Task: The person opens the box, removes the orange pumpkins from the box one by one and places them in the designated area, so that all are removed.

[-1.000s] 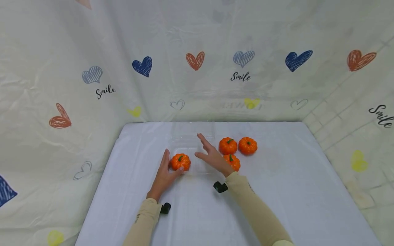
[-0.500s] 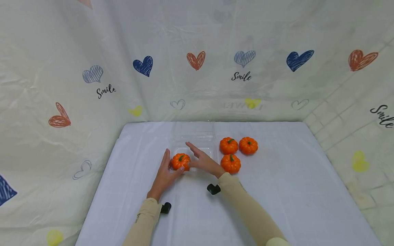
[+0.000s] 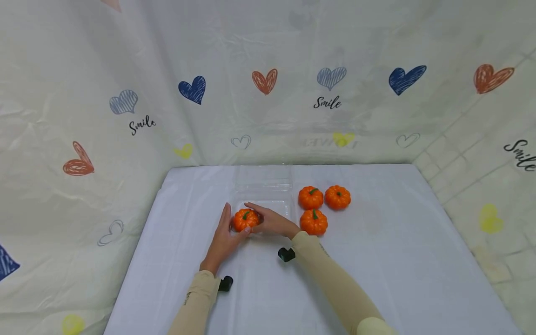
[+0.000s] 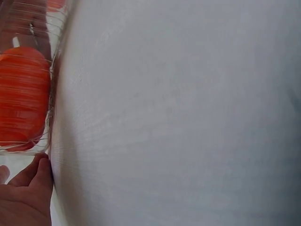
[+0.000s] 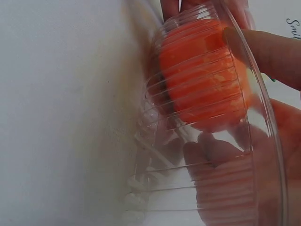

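Note:
An orange mini pumpkin with a green stem sits in the left front part of an open clear plastic clamshell box. My left hand holds that corner of the box, with fingers along its left wall and the thumb at the front. Fingers and thumb of my right hand curl round the pumpkin's right side, inside the box. Through the ribbed wall in the right wrist view, the pumpkin shows between my thumb and fingers. The left wrist view shows my left fingertips at the box corner.
Three more orange mini pumpkins stand right of the box: one nearer, one behind it and one farther right. The box's lid lies folded back. A curtain with printed hearts rises behind the white table.
My right hand has moved left and a little toward me, over the box, and its fingers have closed round the pumpkin. My left hand has stayed at the box corner.

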The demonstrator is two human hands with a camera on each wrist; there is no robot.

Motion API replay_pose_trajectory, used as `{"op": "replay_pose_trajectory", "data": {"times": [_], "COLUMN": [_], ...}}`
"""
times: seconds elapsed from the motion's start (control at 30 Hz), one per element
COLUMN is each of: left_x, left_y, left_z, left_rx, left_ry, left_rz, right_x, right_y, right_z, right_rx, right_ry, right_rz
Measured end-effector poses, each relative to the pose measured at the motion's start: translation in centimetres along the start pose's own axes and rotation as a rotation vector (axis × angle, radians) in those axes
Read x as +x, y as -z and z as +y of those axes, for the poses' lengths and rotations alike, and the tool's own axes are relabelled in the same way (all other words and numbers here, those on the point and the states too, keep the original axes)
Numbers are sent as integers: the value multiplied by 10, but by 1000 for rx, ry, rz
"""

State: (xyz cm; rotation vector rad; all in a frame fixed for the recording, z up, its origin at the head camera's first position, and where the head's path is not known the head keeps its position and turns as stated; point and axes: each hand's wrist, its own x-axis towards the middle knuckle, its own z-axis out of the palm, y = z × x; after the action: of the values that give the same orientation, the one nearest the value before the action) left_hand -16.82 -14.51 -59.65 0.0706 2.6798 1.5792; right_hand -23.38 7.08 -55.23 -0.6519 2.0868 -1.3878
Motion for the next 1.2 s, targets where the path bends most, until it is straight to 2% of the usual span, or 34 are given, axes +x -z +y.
{"op": "replay_pose_trajectory", "data": {"times": [0.37,0.53,0.67,0.83,1.2], "left_x": [-1,-1,-1,-1,-3], "left_y": [1,1,1,0,1], "left_z": [3,4,4,2,5], "left_rx": [2,-10,-20,-15,-1], "left_ry": [9,17,26,32,58], "left_rz": [3,1,0,5,-1], "right_x": [-1,-2,0,-3,-16], "right_y": [-4,-4,-2,2,15], "right_z": [-6,-6,-4,-6,-10], "right_rx": [-115,-136,-130,-91,-70], "right_ry": [1,-46,-62,-21,7], "right_rz": [83,146,194,246,322]}}
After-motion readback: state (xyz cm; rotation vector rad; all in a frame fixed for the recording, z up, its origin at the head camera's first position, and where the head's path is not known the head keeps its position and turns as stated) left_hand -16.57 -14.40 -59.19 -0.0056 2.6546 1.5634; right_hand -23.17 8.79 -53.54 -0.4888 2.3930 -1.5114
